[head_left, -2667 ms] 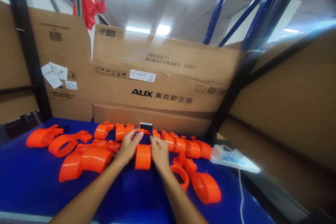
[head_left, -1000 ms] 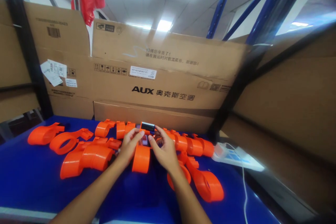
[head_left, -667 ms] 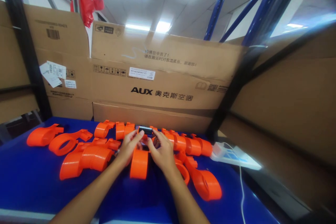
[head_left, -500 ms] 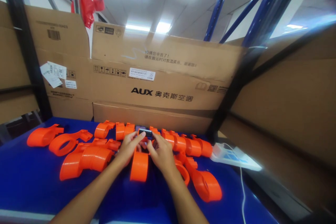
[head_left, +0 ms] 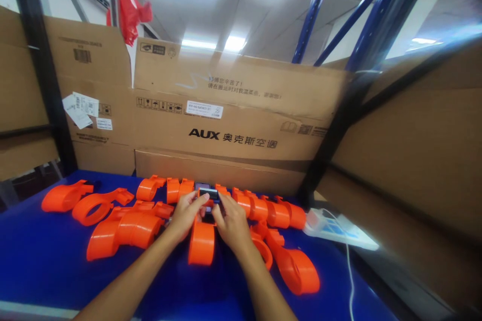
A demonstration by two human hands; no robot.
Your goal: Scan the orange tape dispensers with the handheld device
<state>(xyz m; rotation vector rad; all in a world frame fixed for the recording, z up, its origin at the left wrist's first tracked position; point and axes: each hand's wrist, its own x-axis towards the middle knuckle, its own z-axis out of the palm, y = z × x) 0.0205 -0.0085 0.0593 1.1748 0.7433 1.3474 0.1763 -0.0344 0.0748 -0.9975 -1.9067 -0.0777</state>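
Note:
Both hands meet near the far side of the table, around an orange plastic ring-shaped part (head_left: 202, 244) whose broad loop hangs toward me. A small black block (head_left: 208, 193) with a pale ridged edge sits at its far end, between my fingertips. My left hand (head_left: 187, 214) is closed on the left of this part, thumb on the black block. From the right, my right hand (head_left: 232, 221) closes on it with bent fingers. The fingers hide how block and ring join. Behind them lies a dark rectangular object (head_left: 202, 185), partly covered.
Several similar orange parts lie left (head_left: 103, 238) and right (head_left: 299, 271) on the blue tabletop (head_left: 48, 273), with a row along the back. A white power strip (head_left: 341, 230) with a cable is at the right. Cardboard (head_left: 233, 115) and dark posts (head_left: 327, 145) enclose the table.
The view has shifted slightly, so everything appears a little lower. My right fingers have moved slightly around the black block; both hands keep their hold.

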